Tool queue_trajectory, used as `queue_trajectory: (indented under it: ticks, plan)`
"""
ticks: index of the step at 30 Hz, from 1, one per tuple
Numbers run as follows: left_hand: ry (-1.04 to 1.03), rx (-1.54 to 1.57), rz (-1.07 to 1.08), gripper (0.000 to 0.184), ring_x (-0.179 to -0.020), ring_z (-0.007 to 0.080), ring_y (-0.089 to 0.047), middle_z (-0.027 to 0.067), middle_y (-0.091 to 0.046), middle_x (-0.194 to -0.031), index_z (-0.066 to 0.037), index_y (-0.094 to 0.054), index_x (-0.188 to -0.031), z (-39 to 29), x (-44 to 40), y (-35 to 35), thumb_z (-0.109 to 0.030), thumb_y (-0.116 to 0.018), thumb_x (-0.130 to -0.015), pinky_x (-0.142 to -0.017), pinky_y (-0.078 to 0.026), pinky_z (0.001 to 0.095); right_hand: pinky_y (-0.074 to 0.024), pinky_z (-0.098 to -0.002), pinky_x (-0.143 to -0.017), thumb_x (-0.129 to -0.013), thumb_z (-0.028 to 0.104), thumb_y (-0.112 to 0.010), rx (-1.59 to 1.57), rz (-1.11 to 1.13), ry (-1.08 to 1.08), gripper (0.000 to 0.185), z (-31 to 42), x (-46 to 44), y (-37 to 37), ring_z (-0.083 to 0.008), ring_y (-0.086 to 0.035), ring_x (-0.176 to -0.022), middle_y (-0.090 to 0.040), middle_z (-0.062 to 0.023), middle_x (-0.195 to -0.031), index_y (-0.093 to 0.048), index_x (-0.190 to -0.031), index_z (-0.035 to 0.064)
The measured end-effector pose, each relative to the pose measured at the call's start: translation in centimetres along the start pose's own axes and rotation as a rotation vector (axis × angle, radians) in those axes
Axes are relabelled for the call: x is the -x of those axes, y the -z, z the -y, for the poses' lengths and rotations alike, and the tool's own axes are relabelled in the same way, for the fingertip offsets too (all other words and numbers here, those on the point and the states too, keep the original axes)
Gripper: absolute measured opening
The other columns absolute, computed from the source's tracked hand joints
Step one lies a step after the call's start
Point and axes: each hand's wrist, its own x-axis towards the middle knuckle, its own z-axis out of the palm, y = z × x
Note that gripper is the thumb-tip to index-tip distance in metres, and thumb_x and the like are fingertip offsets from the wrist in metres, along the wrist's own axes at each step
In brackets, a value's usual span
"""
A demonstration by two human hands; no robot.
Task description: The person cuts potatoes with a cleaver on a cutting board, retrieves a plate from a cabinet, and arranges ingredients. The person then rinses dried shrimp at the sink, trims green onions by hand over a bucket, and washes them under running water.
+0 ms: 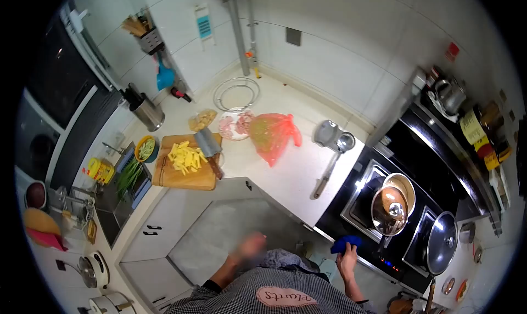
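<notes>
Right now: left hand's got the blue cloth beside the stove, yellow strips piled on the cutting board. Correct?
Wrong hand. The head view shows the right hand with the blue cloth beside the stove; yellow strips are piled on the cutting board, as you said.

A finely checked garment bears a pink lettered patch.

Bright indoor light covers the pale countertop and glints off the range hood and lidded pan at right, the window at left is dark, the left hand is blurred, and fisheye distortion bends lines towards black corners.
</notes>
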Motion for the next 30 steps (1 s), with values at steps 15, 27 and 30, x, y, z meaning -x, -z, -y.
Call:
queue_trajectory:
  ticks: [15, 27, 30]
  plan:
    - [0.008, 0.038, -0.281, 0.059, -0.112, 0.0396, -0.045, 0.0206, -0.043, -0.124, -0.006, -0.036, -0.132, -11.6, -1.7, 14.1, -0.036, -0.058, -0.088, -0.093, -0.041, 0.0390, -0.0563, -0.0324, -0.074, -0.089, 0.003, -0.046, -1.395, 1.095, -0.191, 0.023, 36.2, -2.8, 0.1, -0.0199, -0.062, -0.086, -0.061, -0.0119, -0.103, -0.053, -0.110, -0.0023]
    - [0.336, 0.178, -0.451, 0.068, -0.107, 0.0271, -0.053, 0.0154, -0.048, -0.125, -0.008, -0.036, -0.136, -0.3, -0.3, 27.0, -0.030, -0.068, -0.080, -0.083, -0.047, 0.0370, -0.0503, -0.0369, -0.076, -0.078, 0.015, -0.064, -0.323, -0.071, 0.350, 0.045, 33.1, -15.3, -5.3, -0.0249, -0.060, -0.086, -0.060, -0.0187, -0.103, -0.053, -0.118, -0.0026]
    - [0.480, 0.092, -0.462, 0.073, -0.106, 0.0273, -0.053, 0.0163, -0.049, -0.123, -0.007, -0.035, -0.136, 3.3, -0.8, 32.5, -0.032, -0.071, -0.077, -0.084, -0.047, 0.0369, -0.0460, -0.0390, -0.085, -0.074, 0.017, -0.069, -0.281, -0.093, 0.455, 0.055, 37.8, -15.7, -6.4, -0.0291, -0.057, -0.098, -0.056, -0.0232, -0.110, -0.050, -0.122, -0.0022]
